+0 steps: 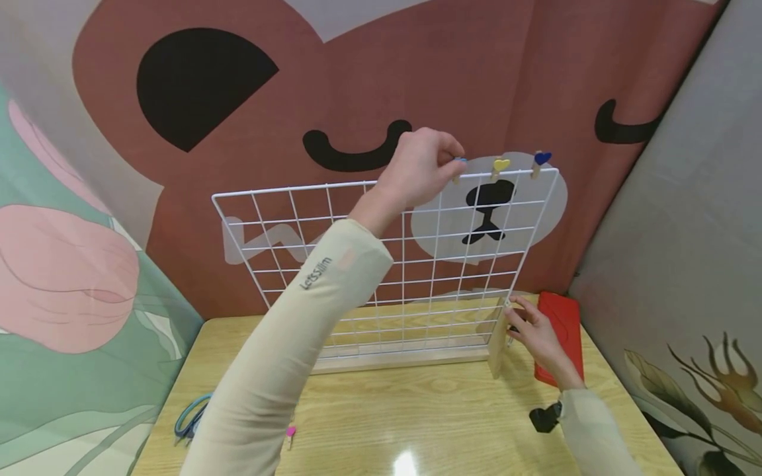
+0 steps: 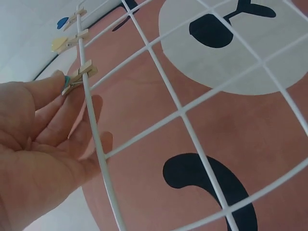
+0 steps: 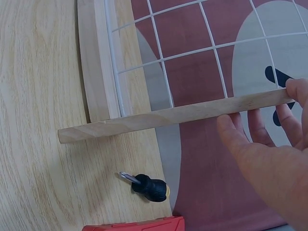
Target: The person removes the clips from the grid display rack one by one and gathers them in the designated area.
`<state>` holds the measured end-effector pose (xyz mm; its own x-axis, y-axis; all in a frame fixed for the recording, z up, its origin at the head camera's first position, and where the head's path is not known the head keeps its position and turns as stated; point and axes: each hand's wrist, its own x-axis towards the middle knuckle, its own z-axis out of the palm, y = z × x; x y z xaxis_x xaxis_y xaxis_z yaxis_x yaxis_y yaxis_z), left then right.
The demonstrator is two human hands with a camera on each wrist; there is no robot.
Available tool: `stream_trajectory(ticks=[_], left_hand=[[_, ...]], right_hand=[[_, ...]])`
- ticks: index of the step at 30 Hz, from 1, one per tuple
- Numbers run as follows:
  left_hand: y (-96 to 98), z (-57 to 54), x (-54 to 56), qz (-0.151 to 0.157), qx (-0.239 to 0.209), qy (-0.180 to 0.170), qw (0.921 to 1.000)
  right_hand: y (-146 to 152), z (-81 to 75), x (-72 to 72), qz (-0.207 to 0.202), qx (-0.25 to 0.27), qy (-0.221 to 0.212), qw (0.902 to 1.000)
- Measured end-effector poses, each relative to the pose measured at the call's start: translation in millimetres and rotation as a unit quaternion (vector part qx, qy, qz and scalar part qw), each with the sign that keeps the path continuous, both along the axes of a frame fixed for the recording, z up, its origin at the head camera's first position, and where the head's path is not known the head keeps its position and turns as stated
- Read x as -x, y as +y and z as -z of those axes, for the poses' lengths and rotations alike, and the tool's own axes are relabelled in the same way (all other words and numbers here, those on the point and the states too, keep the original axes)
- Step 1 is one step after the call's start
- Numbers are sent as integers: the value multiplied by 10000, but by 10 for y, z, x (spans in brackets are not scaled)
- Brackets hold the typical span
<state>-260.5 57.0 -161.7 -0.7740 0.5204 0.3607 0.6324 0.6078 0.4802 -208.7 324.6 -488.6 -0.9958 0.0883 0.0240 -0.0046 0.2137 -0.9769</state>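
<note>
A white wire grid stands upright in a wooden base. At its top bar, my left hand pinches a small wooden clothespin with a light blue decoration, and the clothespin straddles the wire. Farther right on the same bar sit a clothespin with a yellow heart and one with a dark blue heart. My right hand grips the upper part of the base's wooden end piece, thumb on one side and fingers on the other.
A red case lies on the table at the right, and a stubby black screwdriver is between it and the stand. At the front left are blue-handled scissors and a clothespin with a pink heart. Printed fabric hangs behind.
</note>
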Motion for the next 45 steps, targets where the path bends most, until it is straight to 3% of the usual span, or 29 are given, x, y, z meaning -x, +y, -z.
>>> stream_trajectory(ticks=[10,17,24,38,45], left_hand=[[22,11,-72,-407,-389,-259,9981],[37,-3,-98,-687,-70,173,9975],[24,61,-97,-859,-18,484,9951],[-15,79,-63,-679,-559,475,9950],[-76,-72,-128,-381,-1155,282,9922]], right_hand=[[7,-6,-22,-1,-39,-15,10000],[7,-20,-25,-17,-86,-46,10000],[-1,5,-15,-52,-51,-61,10000],[-16,0,-1,-70,-105,-70,9999],[-20,-14,6,-109,-103,-82,9999]])
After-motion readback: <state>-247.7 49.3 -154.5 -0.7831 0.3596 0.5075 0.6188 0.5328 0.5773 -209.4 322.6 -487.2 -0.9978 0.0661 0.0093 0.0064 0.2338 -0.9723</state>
